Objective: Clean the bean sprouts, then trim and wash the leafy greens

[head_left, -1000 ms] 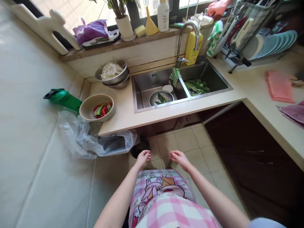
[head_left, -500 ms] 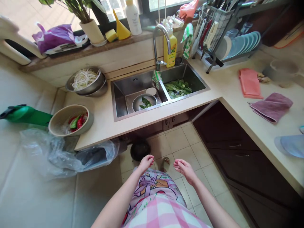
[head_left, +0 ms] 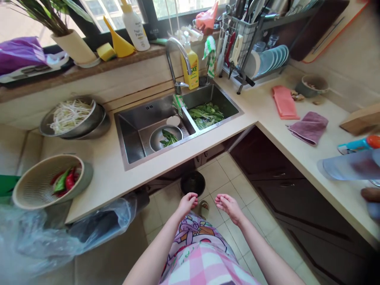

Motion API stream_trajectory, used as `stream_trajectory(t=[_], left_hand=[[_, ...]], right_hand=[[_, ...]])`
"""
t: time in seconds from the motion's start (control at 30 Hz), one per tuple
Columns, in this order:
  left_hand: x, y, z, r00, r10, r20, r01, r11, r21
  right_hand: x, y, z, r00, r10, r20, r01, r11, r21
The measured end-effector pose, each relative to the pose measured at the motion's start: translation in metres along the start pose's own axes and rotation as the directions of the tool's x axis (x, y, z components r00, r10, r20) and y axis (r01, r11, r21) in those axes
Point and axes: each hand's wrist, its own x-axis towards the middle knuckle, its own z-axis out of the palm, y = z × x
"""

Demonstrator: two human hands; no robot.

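Observation:
My left hand (head_left: 188, 203) and my right hand (head_left: 228, 206) are held in front of my body, above the floor, a short gap between them. Their fingers are loosely bent, not clenched, and I see nothing in either hand. Beyond them, the double sink (head_left: 133, 156) is set into the counter. Its left basin has a metal bowl (head_left: 154, 141) with a few green leaves (head_left: 168, 137). More leafy greens (head_left: 207, 114) lie in the right basin. Over the sink stands the tap (head_left: 170, 65). A black bucket (head_left: 192, 183) is on the floor near my left hand.
Bean sprouts (head_left: 71, 114) sit in a metal bowl at left. Nearer is a colander (head_left: 32, 186) with red and green peppers (head_left: 65, 181). A bag-lined bin (head_left: 111, 221) is below the counter edge. At right are a dish rack (head_left: 242, 81), a pink cloth (head_left: 284, 103) and a purple cloth (head_left: 310, 127).
My view has turned to the right and come nearer the counter, so the sink and bowls sit further left and more of the right counter shows. Both hands stay raised, slightly closer together.

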Motion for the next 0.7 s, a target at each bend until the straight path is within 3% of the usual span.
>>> stream_trajectory(t=[0.1, 0.23, 0.37, 0.57, 0.7], left_hand=[[0.01, 0.01, -0.004, 0.999, 0.003, 0.032, -0.003, 1.0, -0.025], [0.033, 0.017, -0.013, 0.998, -0.043, 0.047, 0.045, 0.998, -0.036], [0.06, 0.038, -0.008, 0.995, -0.075, 0.073, 0.075, 0.997, -0.003], [0.089, 0.085, 0.023, 0.998, -0.037, 0.055, 0.033, 0.997, 0.072], [0.1, 0.1, 0.057, 0.997, -0.021, -0.076, 0.022, 1.0, 0.009]], right_hand=[[0.01, -0.013, 0.008, 1.0, -0.02, -0.013, 0.019, 0.999, -0.029], [0.023, -0.029, 0.003, 0.997, -0.02, -0.073, 0.016, 0.998, -0.057], [0.039, -0.052, 0.001, 0.989, -0.037, -0.146, 0.037, 0.999, 0.001], [0.07, -0.09, 0.001, 0.996, -0.005, -0.084, 0.006, 1.0, 0.009], [0.092, -0.123, -0.034, 0.999, 0.038, 0.0, -0.038, 0.996, -0.083]])
